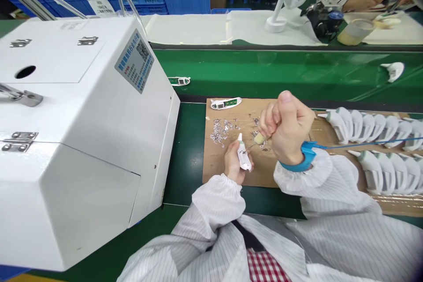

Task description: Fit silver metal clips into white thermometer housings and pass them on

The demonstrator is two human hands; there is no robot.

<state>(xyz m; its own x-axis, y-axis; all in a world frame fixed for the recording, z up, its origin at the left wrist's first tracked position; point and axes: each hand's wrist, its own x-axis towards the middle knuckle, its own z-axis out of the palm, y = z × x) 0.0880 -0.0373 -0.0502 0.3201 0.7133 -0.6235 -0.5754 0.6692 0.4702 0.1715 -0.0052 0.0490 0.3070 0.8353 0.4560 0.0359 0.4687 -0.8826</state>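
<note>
A small white plastic housing (243,158) is cradled in the left hand (235,161), with the fingers curled closed around it, apparently so that it is steadied just above a cardboard sheet (220,169) and its inner side is exposed. A yellow-handled pick (259,138) is pinched firmly between the thumb and fingers of the right hand (287,128), a grip that seems suited to fine control; its thin metal tip is brought close to the housing, though contact cannot be told. Silvery scraps (220,131) are scattered on the cardboard, and a blue wrist strap (306,157) is worn on the right wrist, presumably for static grounding
</note>
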